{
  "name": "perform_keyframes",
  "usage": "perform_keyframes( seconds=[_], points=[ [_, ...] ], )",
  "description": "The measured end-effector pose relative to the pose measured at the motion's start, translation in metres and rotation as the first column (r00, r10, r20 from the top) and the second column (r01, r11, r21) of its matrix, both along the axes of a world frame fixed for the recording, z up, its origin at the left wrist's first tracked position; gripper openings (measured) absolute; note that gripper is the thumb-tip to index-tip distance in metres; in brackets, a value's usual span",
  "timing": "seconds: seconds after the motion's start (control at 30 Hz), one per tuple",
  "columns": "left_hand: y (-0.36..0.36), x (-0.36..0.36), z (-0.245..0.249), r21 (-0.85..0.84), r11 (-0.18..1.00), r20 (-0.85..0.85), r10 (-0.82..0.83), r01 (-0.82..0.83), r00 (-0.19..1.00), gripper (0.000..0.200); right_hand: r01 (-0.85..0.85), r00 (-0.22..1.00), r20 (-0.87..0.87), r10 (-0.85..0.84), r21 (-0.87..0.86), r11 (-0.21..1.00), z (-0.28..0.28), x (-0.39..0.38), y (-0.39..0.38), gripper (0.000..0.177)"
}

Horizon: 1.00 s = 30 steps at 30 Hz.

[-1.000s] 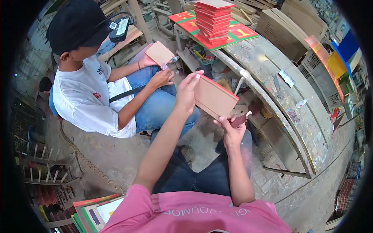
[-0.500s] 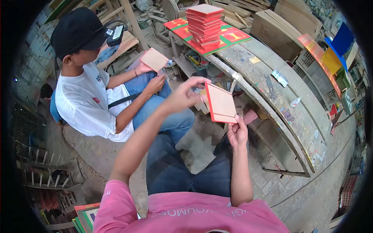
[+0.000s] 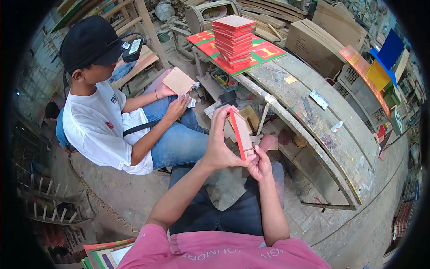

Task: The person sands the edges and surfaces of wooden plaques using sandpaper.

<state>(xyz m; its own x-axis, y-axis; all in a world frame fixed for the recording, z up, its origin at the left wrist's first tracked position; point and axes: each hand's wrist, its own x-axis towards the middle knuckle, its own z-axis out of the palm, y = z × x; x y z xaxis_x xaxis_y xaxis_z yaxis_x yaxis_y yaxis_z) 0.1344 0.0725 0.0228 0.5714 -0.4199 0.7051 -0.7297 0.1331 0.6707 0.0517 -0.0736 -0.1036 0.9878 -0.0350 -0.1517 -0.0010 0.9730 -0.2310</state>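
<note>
A square wooden panel (image 3: 243, 130) with red-painted edges is tilted in front of me, its red side turned toward my left. My left hand (image 3: 218, 145) spans that red edge, fingers at the top corner and thumb at the lower one. At the lower right corner, my right hand (image 3: 260, 165) pinches the panel between thumb and fingers. Beyond, a tall stack of similar red-edged panels (image 3: 233, 42) stands on a red and green painted board (image 3: 268, 50) on the workbench.
A co-worker (image 3: 101, 112) sits at my left, holding another wooden panel (image 3: 178, 81) and a small pale item. The long workbench (image 3: 291, 94) curves along the right, with a flat metal tool (image 3: 308, 110) and a small white bottle (image 3: 337, 126) on it. Cardboard boxes (image 3: 313, 47) stand behind.
My left hand has moved from the panel's top corner to span its red edge. The panel has turned more edge-on and come lower and closer to me.
</note>
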Motion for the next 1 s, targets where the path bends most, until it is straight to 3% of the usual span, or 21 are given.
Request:
perform_keyframes(
  seconds=[0.03,0.1,0.17,0.27,0.37,0.47,0.53,0.6,0.67,0.73,0.87,0.93,0.97,1.0],
  points=[
    [0.001,0.004,0.002,0.032,0.998,0.094,0.047,-0.050,0.994,0.114,-0.010,0.999,0.033,0.010,0.009,1.000,-0.006,0.004,-0.002,0.023],
    [0.003,0.007,0.007,0.056,0.995,0.104,0.075,-0.081,0.992,0.113,-0.024,0.998,0.064,0.023,0.019,1.000,-0.009,0.008,-0.004,0.025],
    [0.006,0.009,0.008,0.086,0.989,0.109,0.109,-0.118,0.988,0.112,0.085,0.972,-0.205,-0.118,-0.161,0.983,-0.011,0.016,-0.009,0.028],
    [0.004,0.008,0.005,0.056,0.987,0.077,0.148,-0.153,0.986,0.110,0.112,0.892,-0.388,-0.233,-0.310,0.944,-0.026,0.016,-0.021,0.024],
    [-0.010,0.014,-0.005,-0.061,0.989,-0.223,0.120,-0.137,0.967,0.110,0.117,0.874,-0.412,-0.257,-0.335,0.935,-0.045,0.017,-0.030,0.022],
    [-0.044,0.055,-0.039,-0.388,0.894,-0.591,-0.053,-0.226,0.805,0.083,0.095,0.851,-0.451,-0.270,-0.373,0.923,-0.042,0.016,-0.023,0.024],
    [-0.065,0.076,-0.022,-0.609,0.680,-0.786,-0.448,-0.408,0.427,0.066,0.064,0.811,-0.509,-0.287,-0.411,0.909,-0.044,0.018,-0.022,0.027],
    [-0.092,0.111,-0.044,-0.729,0.614,-0.669,-0.542,-0.304,0.509,0.056,0.043,0.819,-0.509,-0.264,-0.405,0.913,-0.052,0.022,-0.021,0.029],
    [-0.127,0.132,-0.063,-0.719,0.624,-0.665,-0.490,-0.307,0.563,0.039,0.012,0.814,-0.517,-0.265,-0.441,0.898,-0.052,0.024,-0.020,0.027],
    [-0.158,0.131,-0.065,-0.684,0.640,-0.697,-0.429,-0.351,0.575,0.041,-0.008,0.848,-0.486,-0.213,-0.413,0.911,-0.065,0.026,-0.022,0.024],
    [-0.217,0.153,-0.101,-0.602,0.725,-0.592,-0.124,-0.334,0.797,0.061,-0.015,0.836,-0.490,-0.248,-0.472,0.882,-0.054,0.025,-0.015,0.021],
    [-0.227,0.143,-0.097,-0.438,0.795,-0.539,0.143,-0.421,0.830,0.067,-0.046,0.836,-0.499,-0.229,-0.479,0.877,-0.054,0.027,-0.017,0.020],
    [-0.233,0.147,-0.105,-0.442,0.796,-0.543,0.130,-0.414,0.829,0.067,-0.037,0.827,-0.506,-0.245,-0.484,0.874,-0.050,0.028,-0.016,0.020],
    [-0.239,0.153,-0.115,-0.352,0.831,-0.444,0.257,-0.431,0.858,0.071,-0.030,0.820,-0.511,-0.258,-0.488,0.873,-0.048,0.030,-0.015,0.019]
  ],
)
